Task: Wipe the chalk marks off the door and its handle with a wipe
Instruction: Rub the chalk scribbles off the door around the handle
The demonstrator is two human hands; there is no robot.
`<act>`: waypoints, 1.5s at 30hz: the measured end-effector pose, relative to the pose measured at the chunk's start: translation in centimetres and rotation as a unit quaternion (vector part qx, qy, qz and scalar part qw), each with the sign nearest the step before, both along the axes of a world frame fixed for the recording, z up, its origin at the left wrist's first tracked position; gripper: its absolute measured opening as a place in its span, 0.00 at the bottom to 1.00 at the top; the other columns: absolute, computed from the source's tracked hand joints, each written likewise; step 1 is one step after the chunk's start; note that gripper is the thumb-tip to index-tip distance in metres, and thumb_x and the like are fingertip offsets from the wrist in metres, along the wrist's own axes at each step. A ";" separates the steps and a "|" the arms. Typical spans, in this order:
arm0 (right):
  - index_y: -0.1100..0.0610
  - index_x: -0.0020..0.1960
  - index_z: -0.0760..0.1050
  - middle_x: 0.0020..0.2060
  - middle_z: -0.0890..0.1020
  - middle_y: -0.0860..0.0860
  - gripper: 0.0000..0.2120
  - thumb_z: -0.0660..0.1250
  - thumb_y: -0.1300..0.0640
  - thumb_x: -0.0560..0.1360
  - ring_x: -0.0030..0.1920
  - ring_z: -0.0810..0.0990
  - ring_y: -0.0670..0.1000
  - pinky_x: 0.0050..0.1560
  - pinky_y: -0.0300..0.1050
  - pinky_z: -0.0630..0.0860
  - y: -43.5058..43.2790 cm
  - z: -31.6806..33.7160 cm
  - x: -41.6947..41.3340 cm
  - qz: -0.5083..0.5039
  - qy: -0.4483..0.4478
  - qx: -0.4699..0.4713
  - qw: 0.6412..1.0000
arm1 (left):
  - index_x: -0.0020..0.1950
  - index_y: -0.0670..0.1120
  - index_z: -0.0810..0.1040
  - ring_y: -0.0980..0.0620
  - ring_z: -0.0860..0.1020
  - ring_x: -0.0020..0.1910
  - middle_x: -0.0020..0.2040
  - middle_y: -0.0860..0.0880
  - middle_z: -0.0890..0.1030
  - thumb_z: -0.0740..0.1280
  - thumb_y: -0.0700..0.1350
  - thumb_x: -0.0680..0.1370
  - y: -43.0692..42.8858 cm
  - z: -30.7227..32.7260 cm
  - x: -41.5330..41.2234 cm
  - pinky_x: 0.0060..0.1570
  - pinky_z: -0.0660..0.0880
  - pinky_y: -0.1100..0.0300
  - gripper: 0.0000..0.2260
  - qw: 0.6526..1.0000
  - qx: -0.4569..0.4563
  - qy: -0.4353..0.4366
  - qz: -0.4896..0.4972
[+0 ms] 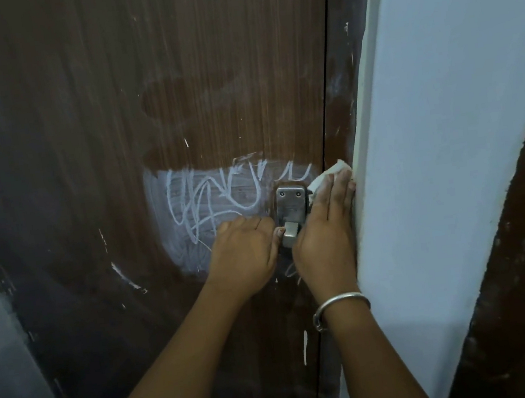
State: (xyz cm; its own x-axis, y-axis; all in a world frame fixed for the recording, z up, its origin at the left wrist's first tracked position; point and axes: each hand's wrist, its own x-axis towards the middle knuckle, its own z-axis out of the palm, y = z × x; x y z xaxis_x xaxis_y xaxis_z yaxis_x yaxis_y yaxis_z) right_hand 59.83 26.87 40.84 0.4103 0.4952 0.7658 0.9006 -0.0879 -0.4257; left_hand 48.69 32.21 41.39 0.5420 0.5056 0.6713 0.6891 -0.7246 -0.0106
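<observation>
On the brown door, chalk marks lie left of the metal handle, which the curled left hand touches by its thumb, while the right hand, fingers straight, presses the wipe just right of it.

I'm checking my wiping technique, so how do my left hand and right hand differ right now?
The left hand is curled in a loose fist against the door, thumb by the metal handle; the right hand lies flat, fingers straight. The right hand presses a white wipe by the door's edge; the left hand holds none. The right hand's wrist wears a bangle, the left hand's is bare. Both flank the handle.
</observation>
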 end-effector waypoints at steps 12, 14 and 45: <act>0.66 0.74 0.40 0.73 0.37 0.61 0.43 0.67 0.62 0.72 0.74 0.40 0.61 0.70 0.60 0.62 -0.1 -4.6 -0.5 -0.015 0.015 -0.066 0.998 | 0.48 0.46 0.73 0.48 0.72 0.44 0.45 0.48 0.77 0.51 0.51 0.81 0.0 -0.2 -0.2 0.45 0.56 0.57 0.14 1.000 -0.010 -0.005 -0.009; 0.65 0.74 0.40 0.75 0.42 0.63 0.45 0.69 0.61 0.71 0.75 0.42 0.63 0.70 0.61 0.60 0.4 -3.1 0.1 -0.036 -0.021 -0.057 0.998 | 0.48 0.46 0.73 0.48 0.71 0.44 0.44 0.48 0.77 0.51 0.51 0.81 0.1 -0.3 -0.2 0.46 0.58 0.56 0.14 1.000 -0.017 -0.008 -0.010; 0.67 0.74 0.43 0.74 0.43 0.63 0.46 0.69 0.54 0.69 0.74 0.42 0.62 0.73 0.58 0.54 -1.4 -13.6 -1.8 -0.075 0.025 -0.157 0.984 | 0.47 0.43 0.73 0.45 0.71 0.44 0.44 0.45 0.76 0.53 0.50 0.81 -0.1 -0.8 -0.4 0.48 0.59 0.54 0.14 0.999 -0.019 -0.036 -0.024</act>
State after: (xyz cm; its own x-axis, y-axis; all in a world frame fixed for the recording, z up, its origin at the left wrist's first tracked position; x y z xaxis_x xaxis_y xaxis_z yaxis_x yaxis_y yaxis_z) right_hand 58.03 25.47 27.29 0.5304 0.6350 0.5617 0.8460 -0.3533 -0.3994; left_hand 48.33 32.07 40.64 0.5167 0.5065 0.6903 0.6515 -0.7557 0.0668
